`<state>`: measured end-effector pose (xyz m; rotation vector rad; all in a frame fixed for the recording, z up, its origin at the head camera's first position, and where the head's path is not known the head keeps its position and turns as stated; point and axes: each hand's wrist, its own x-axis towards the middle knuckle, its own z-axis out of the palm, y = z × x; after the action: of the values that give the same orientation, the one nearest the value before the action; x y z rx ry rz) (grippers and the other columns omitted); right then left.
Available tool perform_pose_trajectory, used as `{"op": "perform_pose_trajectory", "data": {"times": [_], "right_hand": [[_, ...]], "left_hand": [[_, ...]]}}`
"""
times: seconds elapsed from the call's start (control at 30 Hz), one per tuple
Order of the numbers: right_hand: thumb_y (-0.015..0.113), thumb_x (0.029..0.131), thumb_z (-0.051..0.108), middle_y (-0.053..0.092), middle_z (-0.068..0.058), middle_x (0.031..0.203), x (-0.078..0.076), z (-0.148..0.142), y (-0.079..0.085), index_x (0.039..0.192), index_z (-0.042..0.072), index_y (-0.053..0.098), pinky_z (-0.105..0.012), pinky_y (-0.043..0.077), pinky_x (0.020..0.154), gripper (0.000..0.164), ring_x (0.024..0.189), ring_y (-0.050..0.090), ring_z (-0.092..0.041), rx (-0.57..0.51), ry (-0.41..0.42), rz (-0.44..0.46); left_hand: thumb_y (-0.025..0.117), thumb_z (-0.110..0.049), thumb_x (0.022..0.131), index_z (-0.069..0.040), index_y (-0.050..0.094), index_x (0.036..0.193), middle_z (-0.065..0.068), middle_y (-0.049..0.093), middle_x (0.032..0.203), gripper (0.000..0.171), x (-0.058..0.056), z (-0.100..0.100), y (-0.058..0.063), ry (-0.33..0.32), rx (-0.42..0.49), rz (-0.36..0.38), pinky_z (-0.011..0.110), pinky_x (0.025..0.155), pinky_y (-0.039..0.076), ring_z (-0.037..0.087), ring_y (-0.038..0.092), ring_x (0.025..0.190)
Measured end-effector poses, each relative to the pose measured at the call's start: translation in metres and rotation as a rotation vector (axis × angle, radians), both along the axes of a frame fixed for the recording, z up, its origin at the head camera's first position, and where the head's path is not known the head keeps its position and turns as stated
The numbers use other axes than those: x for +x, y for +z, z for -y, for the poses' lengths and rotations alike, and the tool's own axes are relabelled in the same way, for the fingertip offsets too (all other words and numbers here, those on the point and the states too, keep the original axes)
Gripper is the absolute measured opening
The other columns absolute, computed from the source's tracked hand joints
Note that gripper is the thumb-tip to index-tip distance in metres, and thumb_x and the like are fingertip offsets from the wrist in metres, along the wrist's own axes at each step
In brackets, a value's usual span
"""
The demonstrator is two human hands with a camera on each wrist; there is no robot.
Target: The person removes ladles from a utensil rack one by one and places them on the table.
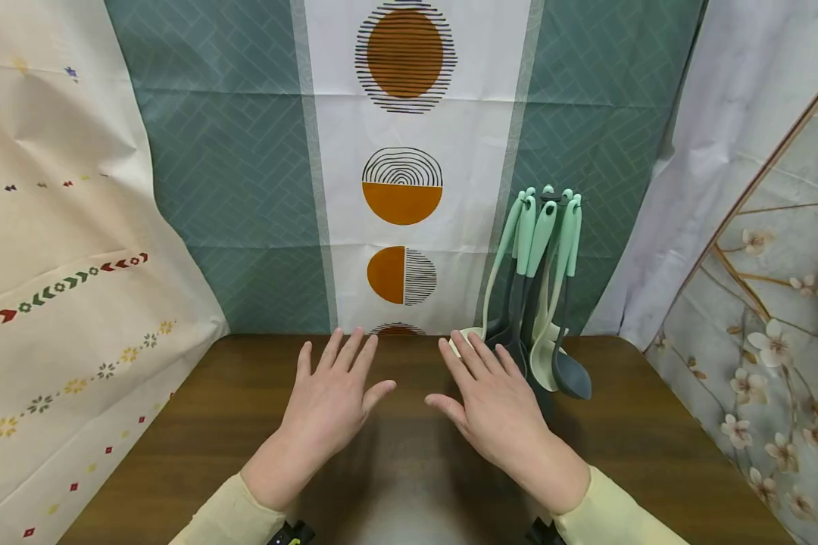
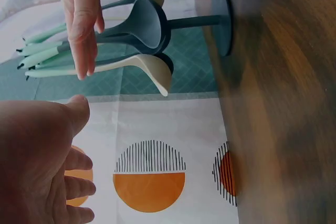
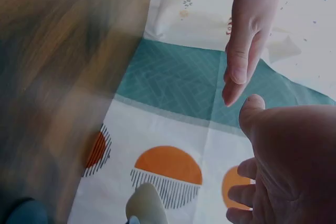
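My left hand [image 1: 330,405] and my right hand [image 1: 496,409] are both spread palm down in the lower middle of the head view, above the dark brown wooden table [image 1: 198,454]. On each, the fingers lie straight and a little apart, thumbs out towards each other, and I have hold of nothing with either.

The nearest thing is a bunch of kitchen utensils with mint-green handles and dark grey or cream heads [image 1: 540,238], right of centre in the head view. It hangs on a dark upright stand with a round base [image 2: 222,20], which the left wrist view shows on the tabletop.

My right hand is clearly the nearer one; my left is well apart, across the middle of the frame. The bunch lies up and to the right from my right knuckles, while those fingers point to the upper left. Its long axis runs close to upright in the head view: handles at the top, heads below, with a dark grey ladle [image 1: 571,376] at the lower right of the bunch. My right fingertips overlap the lowest cream head there, but in the right wrist view a cream head [image 3: 146,205] sits at the bottom, apart from my visible fingers.
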<state>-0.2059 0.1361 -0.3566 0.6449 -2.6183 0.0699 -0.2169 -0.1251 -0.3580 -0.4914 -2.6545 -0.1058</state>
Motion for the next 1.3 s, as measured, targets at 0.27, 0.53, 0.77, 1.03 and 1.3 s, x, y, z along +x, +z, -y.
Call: {"op": "perform_pose_trajectory", "data": {"times": [0.27,0.53,0.77,1.03,1.3], "right_hand": [[0.061,0.107,0.062,0.041,-0.012,0.175,-0.002,-0.017,0.007,0.170,0.010,0.044,-0.062,0.029,0.128,0.082,0.162,0.035,-0.035,-0.026,-0.007,-0.034],[0.063,0.107,0.062,0.039,-0.013,0.175,0.000,-0.039,0.019,0.170,0.010,0.042,-0.061,0.029,0.128,0.085,0.163,0.034,-0.035,-0.018,-0.059,-0.059],[0.065,0.106,0.061,0.035,-0.013,0.177,0.003,-0.061,0.034,0.171,0.009,0.038,-0.063,0.025,0.129,0.087,0.165,0.029,-0.036,-0.029,-0.131,-0.045],[0.063,0.108,0.061,0.029,-0.016,0.179,0.004,-0.083,0.054,0.174,0.008,0.031,-0.065,0.021,0.129,0.090,0.166,0.025,-0.037,-0.049,-0.181,-0.054],[0.063,0.109,0.057,0.030,-0.022,0.177,0.008,-0.108,0.076,0.173,0.004,0.030,-0.066,0.023,0.128,0.089,0.164,0.027,-0.043,-0.062,-0.214,-0.132]], "left_hand": [[0.057,-0.063,0.110,-0.011,0.049,0.167,0.014,0.045,0.172,0.077,-0.010,-0.010,0.002,-0.013,0.011,0.004,0.075,0.123,0.025,0.042,0.038,0.160],[0.052,-0.063,0.112,-0.011,0.044,0.169,0.015,0.042,0.173,0.078,-0.021,-0.025,0.013,-0.039,0.047,0.041,0.074,0.124,0.021,0.043,0.035,0.161],[0.047,-0.064,0.113,-0.013,0.039,0.172,0.013,0.039,0.176,0.078,-0.033,-0.045,0.031,-0.077,0.062,0.053,0.075,0.125,0.019,0.041,0.030,0.163],[0.046,-0.064,0.113,-0.016,0.036,0.174,0.010,0.038,0.176,0.078,-0.046,-0.062,0.058,-0.096,0.095,0.068,0.073,0.127,0.015,0.037,0.026,0.166],[0.044,-0.063,0.114,-0.018,0.036,0.174,0.008,0.039,0.176,0.076,-0.059,-0.076,0.083,-0.132,0.132,0.087,0.071,0.128,0.016,0.036,0.028,0.165]]}}
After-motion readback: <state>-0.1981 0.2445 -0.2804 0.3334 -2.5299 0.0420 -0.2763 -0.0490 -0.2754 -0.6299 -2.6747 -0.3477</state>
